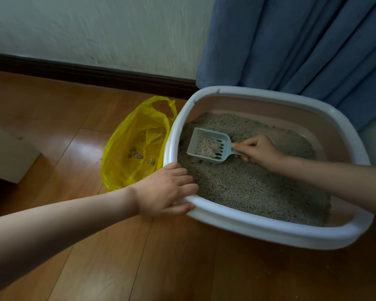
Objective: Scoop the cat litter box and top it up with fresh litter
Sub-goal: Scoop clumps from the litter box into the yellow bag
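My right hand [256, 149] has its fingers curled tight round the thin handle of the grey-green slotted plastic scoop [208, 145], thumb lying along the top of the handle. The scoop's tray points away from that hand, toward the left wall of the box, and carries a pale heap of litter, held just over the litter bed. My left hand [167, 187] grips the near left corner of the white-rimmed, pink-walled plastic litter box [269, 230]: four fingers hooked over the rim and pressed close together, their tips down at the grey granular litter [248, 187], thumb clamped against the outer wall below. The litter fills the box floor. Just outside the box's left wall, touching it, an open yellow plastic bag [137, 146] lies on the brown wooden floor [139, 257] with a few clumps inside. Behind the box's far right corner hangs a blue curtain [302, 44].
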A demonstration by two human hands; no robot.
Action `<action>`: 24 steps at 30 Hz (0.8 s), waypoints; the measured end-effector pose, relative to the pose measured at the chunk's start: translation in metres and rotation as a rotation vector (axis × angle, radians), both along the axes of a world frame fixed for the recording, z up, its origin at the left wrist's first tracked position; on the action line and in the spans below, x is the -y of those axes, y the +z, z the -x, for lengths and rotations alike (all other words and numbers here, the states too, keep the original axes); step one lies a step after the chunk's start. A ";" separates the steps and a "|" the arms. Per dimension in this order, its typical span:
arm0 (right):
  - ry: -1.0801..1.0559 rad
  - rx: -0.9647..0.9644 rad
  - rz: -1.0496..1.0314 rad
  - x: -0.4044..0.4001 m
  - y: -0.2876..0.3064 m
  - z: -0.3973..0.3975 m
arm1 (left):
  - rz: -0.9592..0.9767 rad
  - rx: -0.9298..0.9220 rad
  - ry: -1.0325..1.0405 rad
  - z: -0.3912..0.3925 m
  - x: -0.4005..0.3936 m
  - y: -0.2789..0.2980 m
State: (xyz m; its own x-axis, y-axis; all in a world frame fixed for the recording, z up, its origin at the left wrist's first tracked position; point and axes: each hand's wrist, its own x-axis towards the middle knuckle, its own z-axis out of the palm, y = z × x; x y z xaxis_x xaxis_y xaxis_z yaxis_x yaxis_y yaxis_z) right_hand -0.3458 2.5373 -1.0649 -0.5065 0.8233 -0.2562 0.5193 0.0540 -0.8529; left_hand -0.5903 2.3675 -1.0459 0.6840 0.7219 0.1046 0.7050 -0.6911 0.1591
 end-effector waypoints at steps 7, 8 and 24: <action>-0.001 0.078 -0.019 -0.001 0.015 -0.018 | -0.011 -0.006 0.001 -0.001 0.000 0.001; 0.019 0.094 -0.019 0.001 0.017 -0.019 | -0.012 -0.009 0.002 -0.001 0.000 0.001; 0.135 0.252 -0.025 0.007 0.041 -0.021 | -0.005 -0.021 0.001 0.000 0.000 0.000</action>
State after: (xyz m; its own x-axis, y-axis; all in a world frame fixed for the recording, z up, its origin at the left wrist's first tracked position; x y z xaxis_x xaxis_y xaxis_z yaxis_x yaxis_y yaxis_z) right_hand -0.3243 2.5298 -1.0242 -0.5347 0.7606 -0.3683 0.7012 0.1561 -0.6956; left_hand -0.5900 2.3676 -1.0459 0.6851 0.7223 0.0941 0.7090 -0.6909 0.1409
